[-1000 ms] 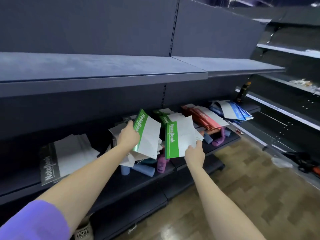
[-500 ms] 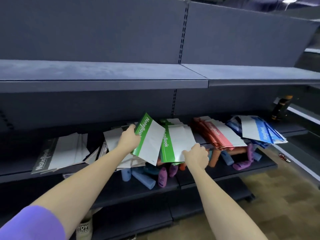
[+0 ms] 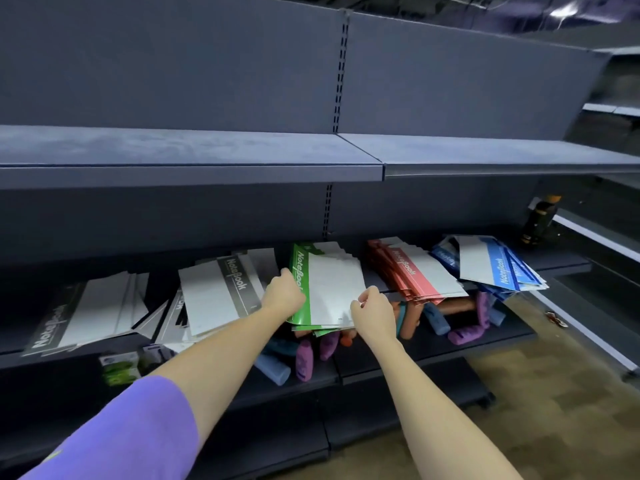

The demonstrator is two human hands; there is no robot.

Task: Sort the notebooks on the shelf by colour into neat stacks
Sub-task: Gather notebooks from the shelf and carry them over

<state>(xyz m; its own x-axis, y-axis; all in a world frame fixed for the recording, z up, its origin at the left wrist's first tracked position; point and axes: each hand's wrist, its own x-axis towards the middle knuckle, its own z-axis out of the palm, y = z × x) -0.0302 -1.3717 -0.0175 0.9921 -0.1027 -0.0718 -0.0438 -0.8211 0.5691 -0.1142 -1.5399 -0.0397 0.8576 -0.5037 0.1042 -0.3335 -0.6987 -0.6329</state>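
My grip: both hands, left hand (image 3: 282,299) and right hand (image 3: 370,311), pinch the green notebook (image 3: 332,289); it looks thin, light, bendy, best held by its edges.

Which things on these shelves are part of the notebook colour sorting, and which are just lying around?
Part of the job:
green notebooks, held by the left hand and right hand
grey notebooks
black notebooks
red notebooks
blue notebooks

Just lying about:
coloured foam rollers on the shelf below
green packets
dark bottle
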